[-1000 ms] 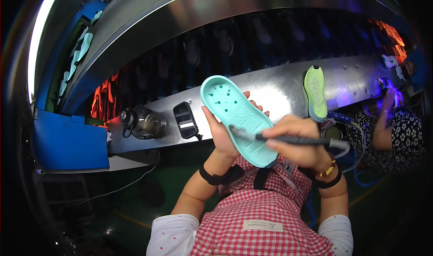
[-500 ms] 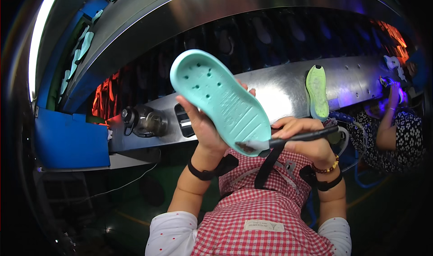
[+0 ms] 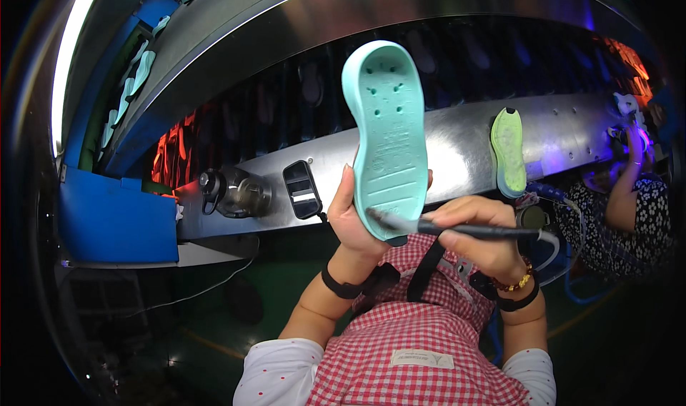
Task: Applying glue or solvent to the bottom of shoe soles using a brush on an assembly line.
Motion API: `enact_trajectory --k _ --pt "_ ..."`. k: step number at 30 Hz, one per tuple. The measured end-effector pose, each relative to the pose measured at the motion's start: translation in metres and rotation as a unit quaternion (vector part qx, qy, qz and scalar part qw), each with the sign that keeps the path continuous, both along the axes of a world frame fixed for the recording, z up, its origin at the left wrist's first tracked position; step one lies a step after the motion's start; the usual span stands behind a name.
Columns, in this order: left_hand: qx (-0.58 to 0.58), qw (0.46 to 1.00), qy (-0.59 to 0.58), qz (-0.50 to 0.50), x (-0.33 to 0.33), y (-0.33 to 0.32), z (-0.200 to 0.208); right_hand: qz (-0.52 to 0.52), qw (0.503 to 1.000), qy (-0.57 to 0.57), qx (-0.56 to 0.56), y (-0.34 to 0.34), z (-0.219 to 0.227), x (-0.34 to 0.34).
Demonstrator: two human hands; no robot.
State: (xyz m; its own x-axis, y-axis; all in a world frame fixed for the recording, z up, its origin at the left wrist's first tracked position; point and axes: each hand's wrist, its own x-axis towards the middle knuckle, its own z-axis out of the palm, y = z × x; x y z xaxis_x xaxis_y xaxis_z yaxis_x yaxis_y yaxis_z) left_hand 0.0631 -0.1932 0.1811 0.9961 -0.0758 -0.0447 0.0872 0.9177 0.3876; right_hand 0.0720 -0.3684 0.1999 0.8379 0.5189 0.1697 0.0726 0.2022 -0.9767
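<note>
Turquoise sole (image 3: 390, 127), mid-frame, bears small embossed lettering (image 3: 391, 156); left hand (image 3: 355, 224) holds it, right hand (image 3: 486, 245) grips a brush (image 3: 429, 226).

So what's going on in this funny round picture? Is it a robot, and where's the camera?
No robot: these are a person's bare hands. A camera worn on their head looks down, and its wide lens makes straight edges bend. The left fingers hold a mint-green shoe sole. The right fingers grip a brush-like tool, its blurry tip over the sole's near end. On the metal bench lie a yellow-green sole and a black case, beside a bottle.
</note>
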Motion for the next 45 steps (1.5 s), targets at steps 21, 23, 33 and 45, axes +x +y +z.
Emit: enact_trajectory --k 21,23,33,45 --pt "0.088 0.976 0.060 -0.189 0.013 0.024 0.007 0.126 0.962 -0.227 -0.084 -0.016 0.021 0.027" --pt "0.196 0.945 0.090 -0.245 0.018 0.023 0.007 0.214 0.950 -0.206 -0.097 -0.015 0.014 0.036" --pt "0.242 0.897 0.158 -0.335 0.010 0.028 0.001 0.307 0.874 -0.280 -0.252 -0.025 0.033 0.041" --pt "0.253 0.922 0.142 -0.256 0.008 0.038 -0.017 0.213 0.935 -0.182 -0.215 -0.035 0.013 0.046"
